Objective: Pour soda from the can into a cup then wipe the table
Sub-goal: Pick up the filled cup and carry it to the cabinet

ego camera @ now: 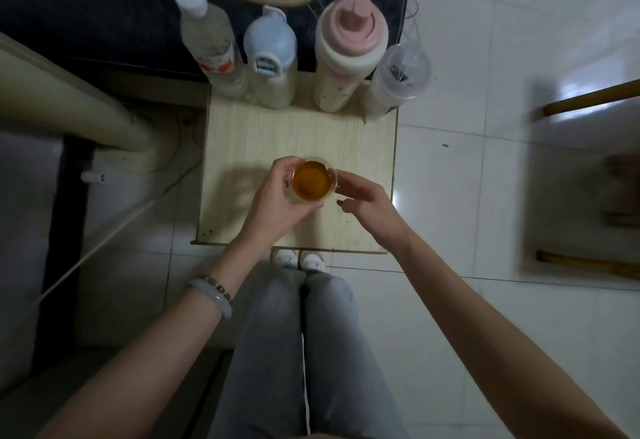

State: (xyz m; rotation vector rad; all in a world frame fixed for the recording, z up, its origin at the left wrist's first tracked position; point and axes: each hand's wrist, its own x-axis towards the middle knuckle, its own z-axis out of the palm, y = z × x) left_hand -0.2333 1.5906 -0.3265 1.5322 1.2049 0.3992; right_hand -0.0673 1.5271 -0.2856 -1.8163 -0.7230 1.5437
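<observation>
The cup [311, 182] is being gripped by the left hand [277, 199], whose fingers [282, 166] are being curled round its wall from the near-left side. The right hand [363, 196] is being held just beside the cup on the right. Its fingers [343, 179] are loosely bent and slightly apart, with nothing clasped in them, and the tips are reaching the rim or very nearly touching it; which of the two cannot be told.

The cup is being kept upright, its long axis running vertically and its mouth pointing straight up at the camera. Amber liquid is lying level inside it. It is being held over the middle of the small wooden worktop [277, 127], and whether its base is resting there cannot be told. The left hand is the nearer and is bearing the cup alone.

Pouring is judged to be over. No can and no cloth are being shown, so both steps left, setting the cup down and wiping, turn on the cup being kept level.

Four tall bottles [270, 50] are standing along the far edge, well apart from both hands.
</observation>
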